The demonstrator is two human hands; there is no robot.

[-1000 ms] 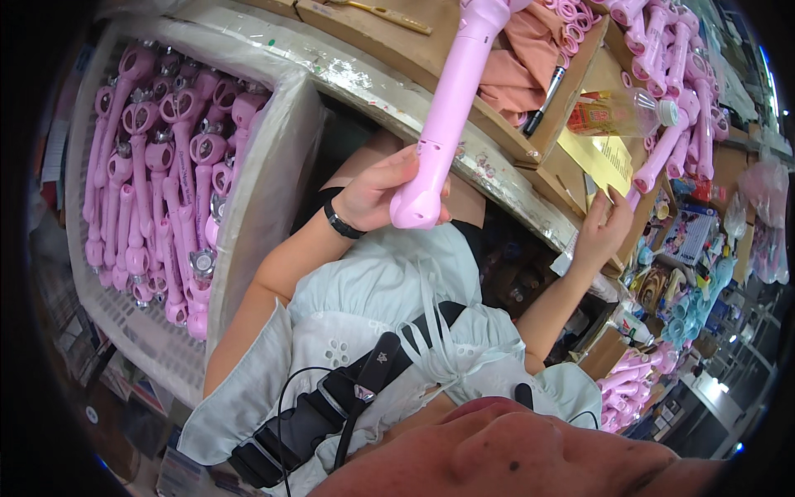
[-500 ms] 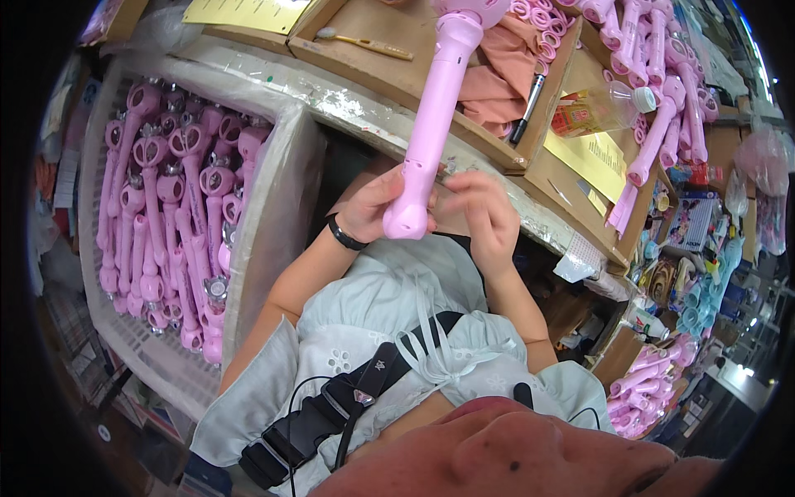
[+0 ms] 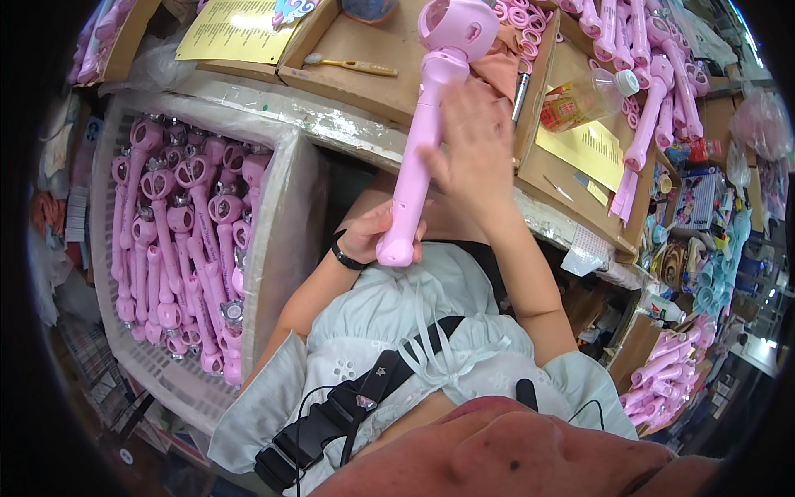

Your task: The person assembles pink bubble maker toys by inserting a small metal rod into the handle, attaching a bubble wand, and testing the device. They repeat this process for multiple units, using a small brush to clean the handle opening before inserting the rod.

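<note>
A pink plastic toy wand slants up and away from my lap, with a round hollow head at its far end. My left hand is wrapped round the near end of its handle. Some of those fingers are hidden behind the handle. Beside the upper half of the handle is my right hand, somewhat blurred, its fingers stretched out and its thumb apart. It looks close to the handle; whether it touches cannot be made out.
A white crate on the left is packed with pink wands. Across the bench, cardboard trays hold a toothbrush, an orange-pink cloth, pink rings and a marker. At right lie a plastic bottle, a yellow sheet and more pink wands.
My right hand has moved up from the wand's near end to beside its upper handle, fingers now stretched out. The wand has shifted slightly toward me, showing more of its head.
</note>
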